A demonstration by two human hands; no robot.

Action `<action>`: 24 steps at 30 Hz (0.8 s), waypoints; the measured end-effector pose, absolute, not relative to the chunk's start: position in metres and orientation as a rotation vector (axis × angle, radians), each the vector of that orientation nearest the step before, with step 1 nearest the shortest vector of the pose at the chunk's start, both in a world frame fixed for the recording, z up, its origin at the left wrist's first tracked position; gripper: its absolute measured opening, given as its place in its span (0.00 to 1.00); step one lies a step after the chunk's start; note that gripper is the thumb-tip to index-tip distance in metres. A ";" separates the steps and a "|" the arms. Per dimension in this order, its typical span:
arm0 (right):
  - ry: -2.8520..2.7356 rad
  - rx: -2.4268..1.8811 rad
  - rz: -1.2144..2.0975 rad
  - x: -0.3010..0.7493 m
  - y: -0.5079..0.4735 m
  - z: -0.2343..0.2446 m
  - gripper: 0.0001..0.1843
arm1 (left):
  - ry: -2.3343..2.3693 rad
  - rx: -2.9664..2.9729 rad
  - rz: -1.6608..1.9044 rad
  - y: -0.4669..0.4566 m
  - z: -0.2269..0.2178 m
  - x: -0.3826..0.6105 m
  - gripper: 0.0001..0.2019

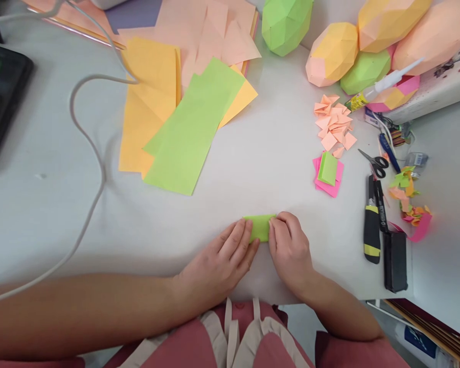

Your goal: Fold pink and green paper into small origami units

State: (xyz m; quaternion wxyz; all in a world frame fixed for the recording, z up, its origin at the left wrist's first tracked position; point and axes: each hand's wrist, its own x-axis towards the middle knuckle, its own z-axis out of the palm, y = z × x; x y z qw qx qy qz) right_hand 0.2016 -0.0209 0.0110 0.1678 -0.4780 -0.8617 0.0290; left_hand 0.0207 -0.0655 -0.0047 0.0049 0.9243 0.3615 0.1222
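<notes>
A small folded piece of green paper lies on the white table near its front edge, between my two hands. My left hand rests with its fingers stretched out over the paper's left end, pressing it to the table. At the right end, my right hand has its fingers curled and pinched on the paper's edge. The paper's two ends are partly hidden under my fingers.
Green sheets overlap yellow sheets at the back left. On the right are folded peach pieces, green and pink squares, scissors and a cutter. Faceted paper shapes stand behind. A white cable crosses the left side.
</notes>
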 end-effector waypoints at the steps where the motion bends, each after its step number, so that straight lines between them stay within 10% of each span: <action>1: -2.451 -1.359 0.081 0.202 -0.021 0.011 0.12 | 1.121 2.908 0.379 -0.064 -0.005 0.020 0.25; 15: -2.515 -1.358 -0.054 0.204 -0.020 0.007 0.12 | 0.721 2.964 0.210 -0.031 0.011 0.011 0.12; 24: -2.744 -1.291 -0.130 0.199 -0.029 0.006 0.21 | 0.827 2.882 0.232 -0.031 0.007 0.015 0.23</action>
